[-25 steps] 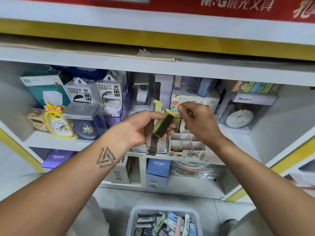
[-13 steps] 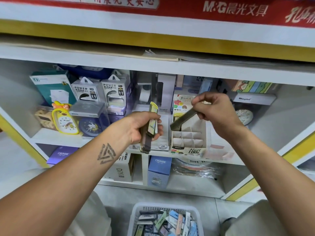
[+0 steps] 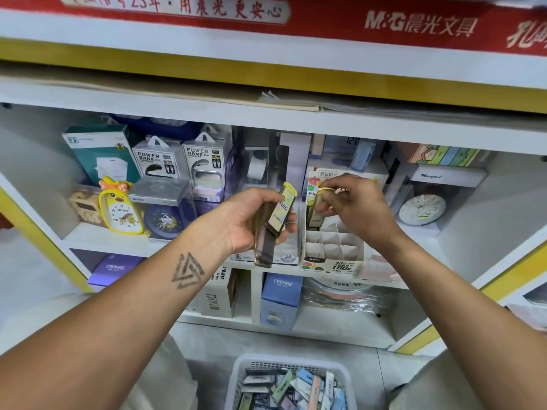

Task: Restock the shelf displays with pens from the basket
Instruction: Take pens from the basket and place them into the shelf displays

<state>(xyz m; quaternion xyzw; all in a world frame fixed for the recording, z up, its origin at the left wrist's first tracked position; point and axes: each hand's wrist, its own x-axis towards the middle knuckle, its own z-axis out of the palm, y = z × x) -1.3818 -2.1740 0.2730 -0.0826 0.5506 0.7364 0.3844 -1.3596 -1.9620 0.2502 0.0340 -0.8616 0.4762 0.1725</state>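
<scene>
Step in hand: slotting. The right hand (image 3: 352, 208) pinches a slim yellow-capped translucent case (image 3: 314, 209) upright over the white partitioned cardboard display box (image 3: 331, 253). Left of it, the left hand (image 3: 251, 220) grips spare cases (image 3: 270, 224). Next it needs lowering into a compartment.

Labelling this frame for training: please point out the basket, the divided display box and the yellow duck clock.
basket (image 3: 241, 377): head view, left rim.
divided display box (image 3: 331, 266): head view, printed front wall.
yellow duck clock (image 3: 122, 213): head view, dial face.
</scene>
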